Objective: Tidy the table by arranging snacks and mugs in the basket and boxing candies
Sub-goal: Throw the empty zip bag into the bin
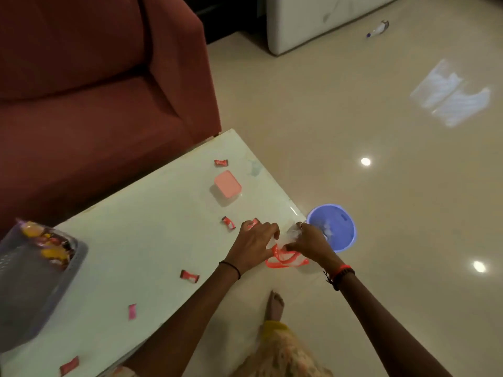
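- Pale, glossy white bench [152,240] fills the lower left of my view, with a dark red fabric sofa [89,85] on its far side and shiny cream floor tiles [353,131] to the right.
- I see both hands working at the bench's right edge. My left hand [254,242] presses down with its fingers [268,231] curled onto a clear plastic bag with orange-red handles [285,261].
- My right hand [309,240] has its fingers [298,227] closed around a bunched part of that same clear bag; how tight the hold is I cannot tell.
- One small red-wrapped candy [253,223] lies partly under the left hand's knuckles.
- More red-wrapped candies are scattered on the bench: one just left of the hands [228,222], one near the far edge [220,162], one at the near edge by the left forearm [189,276], a pinker one further left [132,311], and one at the bottom left [69,365].
- A small clear box with a pink lid [226,187] sits closed toward the far right of the bench, well apart from the hands.
- A grey plastic basket [40,289] stands at the left edge, with colourful snack packets [50,244] in it; blur hides the details.
- A round blue plastic bin [333,227] stands on the floor just beside the bench's right edge, beyond the right hand.
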The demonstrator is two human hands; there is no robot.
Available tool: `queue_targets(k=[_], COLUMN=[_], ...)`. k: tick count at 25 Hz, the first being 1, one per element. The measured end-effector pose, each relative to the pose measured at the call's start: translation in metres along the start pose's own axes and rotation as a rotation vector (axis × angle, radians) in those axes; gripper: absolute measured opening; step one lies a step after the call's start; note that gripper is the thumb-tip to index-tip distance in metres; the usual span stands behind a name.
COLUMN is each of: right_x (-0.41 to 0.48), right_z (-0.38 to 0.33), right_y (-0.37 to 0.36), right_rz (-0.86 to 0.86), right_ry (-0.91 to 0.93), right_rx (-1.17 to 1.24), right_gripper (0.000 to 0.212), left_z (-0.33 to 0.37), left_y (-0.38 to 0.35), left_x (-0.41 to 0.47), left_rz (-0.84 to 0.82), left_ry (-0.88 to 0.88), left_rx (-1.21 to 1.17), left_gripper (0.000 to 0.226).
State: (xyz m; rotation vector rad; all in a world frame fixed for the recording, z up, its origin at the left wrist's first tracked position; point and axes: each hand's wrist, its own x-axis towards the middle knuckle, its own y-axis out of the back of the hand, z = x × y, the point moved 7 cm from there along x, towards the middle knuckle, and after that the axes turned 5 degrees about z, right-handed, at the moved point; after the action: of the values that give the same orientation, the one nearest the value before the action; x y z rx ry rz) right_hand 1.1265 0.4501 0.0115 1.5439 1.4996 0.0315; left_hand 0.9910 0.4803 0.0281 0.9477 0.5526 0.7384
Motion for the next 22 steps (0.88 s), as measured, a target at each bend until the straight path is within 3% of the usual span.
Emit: queue_targets(k=[3,6,10,15,17,20,22], right_x=[0.052,0.094,0.148,0.216,0.252,0.294,0.299], right_z=[0.071,0.153,0.265,0.332,0.344,0.355,0.357], right_y=[0.033,0.059,0.058,0.029,0.008,-0.034,-0.039], right_rz=[0.132,0.357,0.553,0.687,0.574,0.214,0.177], right_ry=[-0.125,-0.31,-0.549,-0.598,-0.55,-0.545,-0.58], right_rx=[0.061,0.184,0.267,0.328,0.315,0.256,0.268], right_gripper=[0.026,0.025,0.029,0.022,0.036,0.094,0.104], left_z=[0.016,0.019,-0.004,-0.031,-0.039,-0.054,-0.062], left_y=[-0.052,-0.096,-0.163,-0.199,-0.207,-0.212,-0.209], left_x=[0.068,0.121,0.172,0.201,0.208,0.21,0.205], left_rz=[-0.041,-0.069,-0.081,0.056,0.071,0.108,0.126], left_ry=[0.0,-0.004,0.144,0.196,0.18,0.175,0.191], left_rx=[-0.002,-0.057,-0.234,-0.394,-0.397,-0.368,-0.353], left_gripper=[0.047,0.059,0.055,0.046,0.045,0.044,0.043])
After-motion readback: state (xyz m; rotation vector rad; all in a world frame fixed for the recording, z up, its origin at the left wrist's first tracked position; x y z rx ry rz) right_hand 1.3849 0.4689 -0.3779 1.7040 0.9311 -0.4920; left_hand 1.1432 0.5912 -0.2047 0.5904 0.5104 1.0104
